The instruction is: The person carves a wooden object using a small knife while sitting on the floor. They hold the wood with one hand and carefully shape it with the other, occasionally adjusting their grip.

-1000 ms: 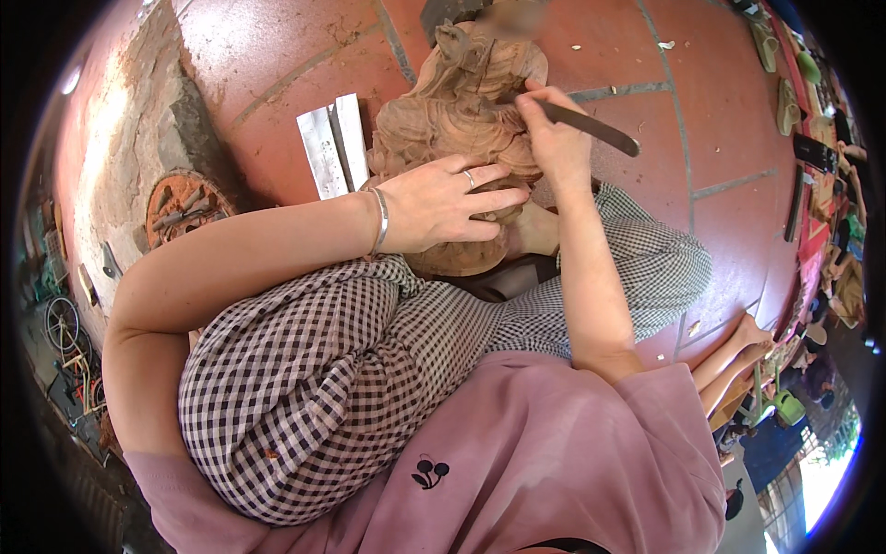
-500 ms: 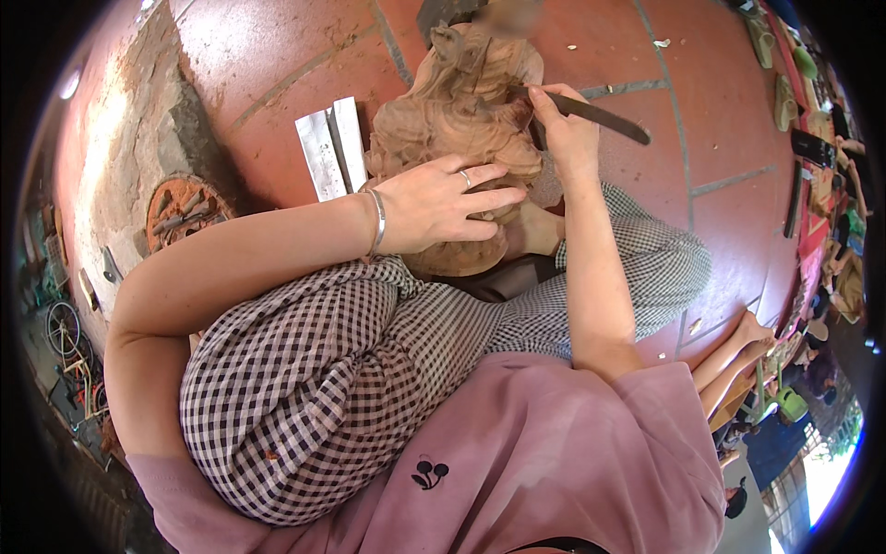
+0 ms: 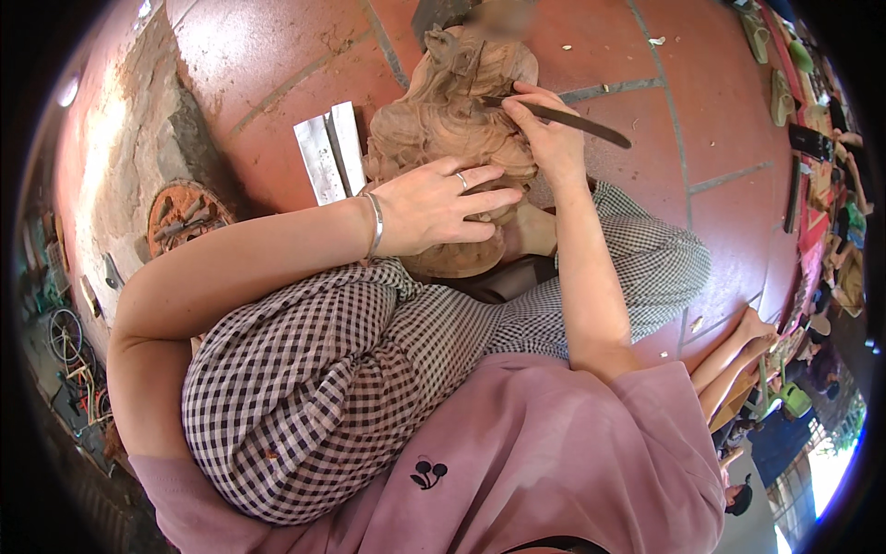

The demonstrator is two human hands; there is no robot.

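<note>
A brown wooden carving (image 3: 420, 134) with wavy, folded relief leans away from me between my legs. My left hand (image 3: 426, 205), with a ring and a silver bracelet, lies across its lower part, fingers stretched and spread over the wood. In my right hand (image 3: 556, 146), thumb and fingers close round a long, flat, dark file-like tool (image 3: 591, 127). The tool's tip touches or lies just over the carving's upper middle; I cannot tell which. The carving's top is partly blurred, and my left hand hides some of its lower part.
Left of the carving, a folded silvery sheet (image 3: 318, 157) lies on the red tiles (image 3: 637, 138). A rough stone block (image 3: 157, 120) and a round holder of tools (image 3: 185, 214) stand farther left. Sandals (image 3: 757, 42) and another person's bare legs (image 3: 734, 355) are at the right.
My right hand and the tool have shifted left and slightly down, with the tip farther over the carving. My left hand stays in about the same place on the wood.
</note>
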